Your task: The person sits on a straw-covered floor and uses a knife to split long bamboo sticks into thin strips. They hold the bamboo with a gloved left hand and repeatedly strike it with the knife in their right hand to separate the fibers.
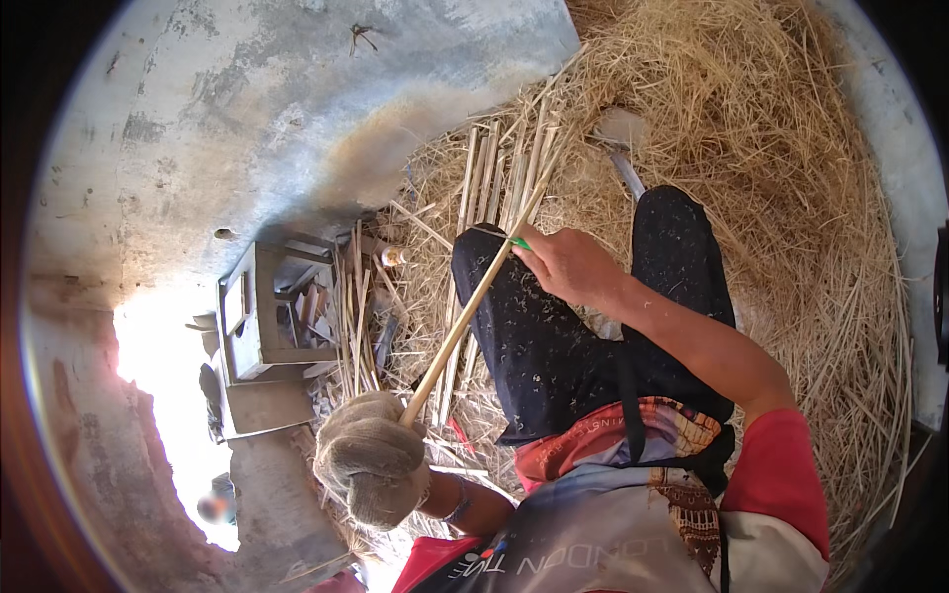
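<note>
A long, pale stick (465,321), which looks like split bamboo or cane, slants across my bent left leg. Thick brown-grey cloth wraps my left hand (371,463), and the near end of the stick runs into its grip. My right hand (573,265) is closed above my lap on a small knife (520,243). Green shows at the knife's handle, and its thin blade lies across the stick near my left knee. Its exact contact with the stick is too small to tell. Pale shavings dot my dark trousers (554,346).
Several split sticks (484,178) lie beyond my left knee. Straw (751,119) covers the floor ahead and right. A flat metal blade (627,174) shows by my right knee. At left stands a wooden frame (259,311) with scraps, near a worn wall (247,128) and a bright opening.
</note>
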A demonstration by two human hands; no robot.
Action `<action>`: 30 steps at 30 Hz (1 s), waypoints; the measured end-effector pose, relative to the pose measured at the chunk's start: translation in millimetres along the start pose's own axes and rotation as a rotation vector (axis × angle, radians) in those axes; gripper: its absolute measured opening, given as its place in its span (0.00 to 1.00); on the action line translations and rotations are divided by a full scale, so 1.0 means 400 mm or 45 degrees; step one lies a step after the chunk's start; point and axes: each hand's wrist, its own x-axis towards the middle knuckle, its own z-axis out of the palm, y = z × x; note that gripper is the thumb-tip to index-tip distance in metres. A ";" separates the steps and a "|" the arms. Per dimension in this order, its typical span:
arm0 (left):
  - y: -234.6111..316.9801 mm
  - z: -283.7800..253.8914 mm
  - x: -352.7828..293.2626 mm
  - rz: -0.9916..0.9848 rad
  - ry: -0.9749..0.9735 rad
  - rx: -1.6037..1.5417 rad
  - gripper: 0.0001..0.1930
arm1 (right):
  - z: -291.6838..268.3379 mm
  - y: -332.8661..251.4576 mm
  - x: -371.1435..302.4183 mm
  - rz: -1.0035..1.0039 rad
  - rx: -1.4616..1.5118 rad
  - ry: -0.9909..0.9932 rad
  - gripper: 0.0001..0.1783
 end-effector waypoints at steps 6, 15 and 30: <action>-0.010 -0.007 0.009 0.190 -0.149 -0.182 0.10 | 0.028 0.045 -0.007 0.025 -0.173 0.113 0.14; -0.003 0.030 0.013 0.073 0.094 -0.335 0.09 | 0.024 0.023 -0.012 0.192 0.024 -0.029 0.14; -0.052 -0.016 0.003 -0.451 0.605 -0.854 0.05 | 0.082 0.105 0.034 0.201 -0.215 0.005 0.14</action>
